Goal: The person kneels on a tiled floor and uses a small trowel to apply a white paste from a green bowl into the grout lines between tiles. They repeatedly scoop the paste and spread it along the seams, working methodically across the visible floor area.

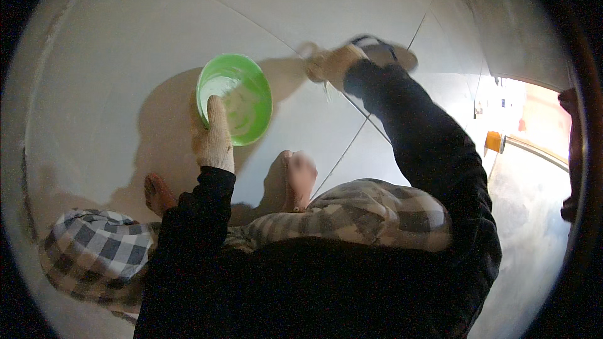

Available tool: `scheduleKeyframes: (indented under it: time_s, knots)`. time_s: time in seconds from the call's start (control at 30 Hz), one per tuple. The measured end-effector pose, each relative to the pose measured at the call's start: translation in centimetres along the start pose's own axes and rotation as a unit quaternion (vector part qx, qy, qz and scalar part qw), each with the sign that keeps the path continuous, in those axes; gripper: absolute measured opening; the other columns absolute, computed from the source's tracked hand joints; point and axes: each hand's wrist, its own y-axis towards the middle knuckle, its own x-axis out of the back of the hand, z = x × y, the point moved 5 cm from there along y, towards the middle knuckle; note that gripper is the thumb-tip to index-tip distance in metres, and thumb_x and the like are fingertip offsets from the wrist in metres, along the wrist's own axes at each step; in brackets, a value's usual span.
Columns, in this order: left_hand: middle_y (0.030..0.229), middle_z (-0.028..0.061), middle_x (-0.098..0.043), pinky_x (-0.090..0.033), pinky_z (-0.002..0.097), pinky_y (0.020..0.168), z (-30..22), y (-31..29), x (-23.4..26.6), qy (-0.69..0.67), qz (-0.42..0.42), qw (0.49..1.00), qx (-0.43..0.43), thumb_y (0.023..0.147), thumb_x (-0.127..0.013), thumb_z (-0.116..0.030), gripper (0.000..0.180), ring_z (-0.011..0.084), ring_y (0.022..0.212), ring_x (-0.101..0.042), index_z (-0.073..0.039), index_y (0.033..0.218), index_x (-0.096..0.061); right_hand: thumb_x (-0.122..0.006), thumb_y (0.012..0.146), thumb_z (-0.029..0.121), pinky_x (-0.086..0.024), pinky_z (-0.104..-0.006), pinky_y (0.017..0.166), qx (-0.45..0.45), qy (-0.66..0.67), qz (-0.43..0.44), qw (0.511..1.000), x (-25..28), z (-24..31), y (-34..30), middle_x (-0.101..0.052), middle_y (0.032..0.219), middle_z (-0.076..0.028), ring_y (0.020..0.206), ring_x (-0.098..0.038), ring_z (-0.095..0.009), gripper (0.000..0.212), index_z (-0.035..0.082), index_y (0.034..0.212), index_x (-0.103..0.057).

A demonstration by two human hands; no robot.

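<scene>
My left hand [215, 135], in a pale knitted glove, grips the near rim of a light green plastic bowl [264, 97], with the thumb inside. Creamy white paste [235, 103] coats the bowl's inner wall and bottom. Over to the right, my gloved right hand [333, 66] is stretched far forward, low over the pale tiles. Motion smears its fingers, so what they hold, if anything, cannot be made out. Dark joint lines [357, 108] between the tiles run just below that hand. Beyond its wrist is a blurred brownish shape with a dark band [383, 50].
Large pale floor tiles [157, 12] surround me, with my bare feet [300, 179] and checked trousers [377, 213] close by. On the right are a bright opening [509, 103], an orange container [495, 142] and a pale, smeared surface [527, 213]. Shadows fall beside the bowl.
</scene>
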Motion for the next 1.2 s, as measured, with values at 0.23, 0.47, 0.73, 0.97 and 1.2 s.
scheduleKeyframes:
  time_s: [0.23,0.47,0.73,0.97,1.2]
  knots:
    - [0.126,0.0192,-0.055,-0.047,0.0373,0.092,-1.0,0.6,-0.2,0.030,-0.011,0.999,0.015,0.093,-0.053,-0.041,0.059,0.0271,0.115,-0.056,-0.005,0.138,-0.041,-0.051,0.088,0.014,-0.056,-0.0387,0.075,-0.035,0.007,0.108,0.994,-9.4,-1.9,-9.8,-0.068,0.104,-0.004,0.093,-0.067,-0.025,0.040,0.026,0.126,-0.054]
    - [0.123,0.0202,-0.055,-0.048,0.0371,0.091,-1.1,0.4,-0.3,0.067,0.008,0.998,-0.004,0.093,-0.053,-0.043,0.060,0.0283,0.113,-0.057,-0.003,0.136,-0.042,-0.053,0.080,0.010,-0.052,-0.0395,0.087,-0.190,0.284,-0.034,0.939,-5.1,-4.6,-10.8,-0.067,0.109,-0.012,0.096,-0.066,-0.030,0.056,0.023,0.135,-0.048]
    - [0.125,0.0221,-0.053,-0.047,0.0392,0.092,-0.2,0.7,0.1,0.077,-0.018,0.996,0.038,0.091,-0.053,-0.048,0.064,0.0301,0.115,-0.055,-0.004,0.136,-0.044,-0.043,0.094,0.019,-0.056,-0.0442,0.078,-0.159,0.104,0.137,0.972,-3.3,4.3,-10.2,-0.065,0.111,-0.013,0.097,-0.067,-0.029,0.036,0.021,0.130,-0.049]
    - [0.128,0.0201,-0.053,-0.044,0.0397,0.095,0.1,0.9,-0.1,0.051,-0.019,0.999,0.004,0.089,-0.055,-0.051,0.068,0.0301,0.116,-0.054,-0.005,0.137,-0.042,-0.049,0.092,0.015,-0.056,-0.0424,0.072,-0.045,0.080,0.009,0.996,3.2,-0.3,-5.9,-0.069,0.099,-0.008,0.090,-0.068,-0.029,0.025,0.023,0.113,-0.060]
    - [0.120,0.0192,-0.056,-0.046,0.0368,0.092,0.0,0.9,0.2,0.063,-0.024,0.998,0.016,0.091,-0.056,-0.045,0.063,0.0267,0.111,-0.057,-0.002,0.135,-0.042,-0.048,0.093,0.025,-0.053,-0.0438,0.055,-0.011,0.010,0.012,1.000,-1.8,-0.3,-5.5,-0.067,0.077,-0.013,0.073,-0.069,-0.031,0.016,0.014,0.099,-0.058]
